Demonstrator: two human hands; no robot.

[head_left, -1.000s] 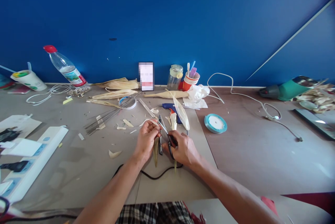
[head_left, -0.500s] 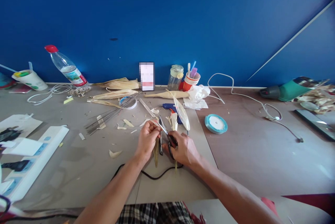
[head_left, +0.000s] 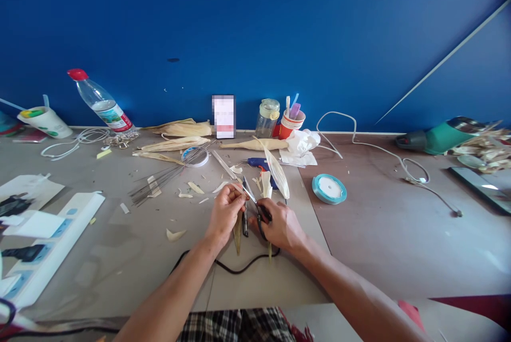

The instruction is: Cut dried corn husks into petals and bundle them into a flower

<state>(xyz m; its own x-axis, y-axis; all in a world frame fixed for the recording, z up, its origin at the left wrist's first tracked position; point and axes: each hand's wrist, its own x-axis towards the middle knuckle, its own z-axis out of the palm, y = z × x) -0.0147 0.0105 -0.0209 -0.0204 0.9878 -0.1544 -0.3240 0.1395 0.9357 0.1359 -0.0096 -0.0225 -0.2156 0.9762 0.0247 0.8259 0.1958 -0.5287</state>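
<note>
Head camera: the left hand [head_left: 224,211] has its thumb and fingertips pinched together on a small pale strip [head_left: 238,188], while the right hand [head_left: 281,226] is curled around the black handles of the scissors [head_left: 251,196], whose blades point toward the left fingertips. Both hands are above the table's front middle [head_left: 275,283], with an olive husk strip [head_left: 238,236] hanging or lying just below the left hand, I cannot tell which, and a blue glue gun [head_left: 255,162] beyond.
</note>
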